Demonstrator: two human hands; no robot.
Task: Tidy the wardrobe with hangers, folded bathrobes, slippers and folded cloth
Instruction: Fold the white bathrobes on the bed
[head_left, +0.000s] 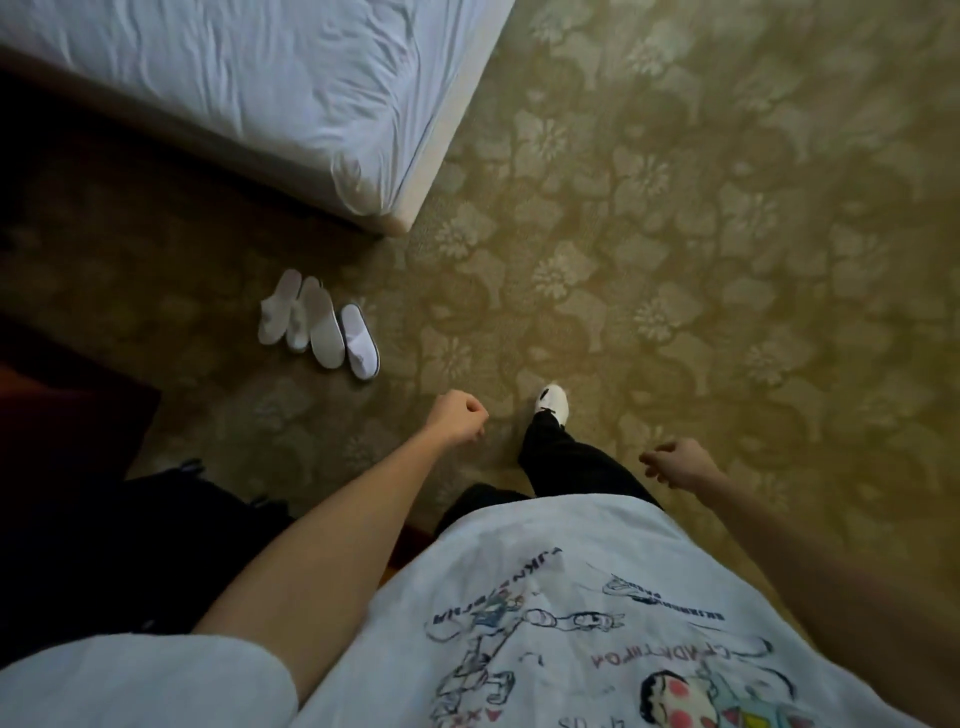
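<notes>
Several white slippers (323, 330) lie in a loose row on the patterned carpet, near the corner of the bed. My left hand (457, 415) hangs over the carpet to the right of and below the slippers, well apart from them. Its fingers are loosely curled and hold nothing. My right hand (678, 462) hangs further right beside my leg, also loosely curled and holding nothing. No wardrobe, hangers, bathrobes or folded cloth are in view.
A bed with a white sheet (249, 88) fills the upper left, its corner (400, 223) jutting toward the middle. Dark furniture (62, 415) and a dark object (171, 499) sit at the left edge. My foot in a white shoe (553, 402) steps forward on the green-gold carpet (727, 234).
</notes>
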